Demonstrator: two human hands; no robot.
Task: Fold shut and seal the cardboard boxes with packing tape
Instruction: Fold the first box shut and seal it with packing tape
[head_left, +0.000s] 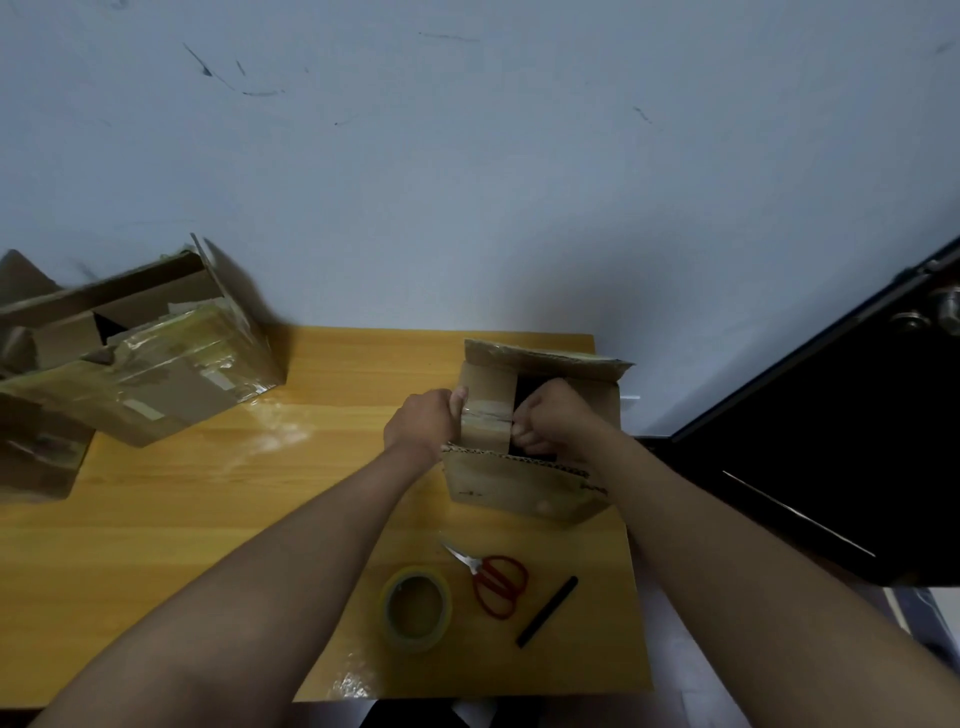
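- The small brown cardboard box (524, 457) stands open at the right end of the yellow wooden surface (218, 499).
- The left hand (423, 422) pinches a side flap; the right hand (551, 418) curls round the flap's inner edge.
- Risk: the flaps may spring back up, since the yellowish roll of packing tape (415, 608) and the red-handled scissors (491, 581) lie out of immediate reach, near the front edge.

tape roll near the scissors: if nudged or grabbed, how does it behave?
The tape roll lies flat on the table, so a nudge likely slides it rather than rolls it. It looks hollow, so probably light. Its glossy outer wrap may be slick; a grip through the core seems safer.
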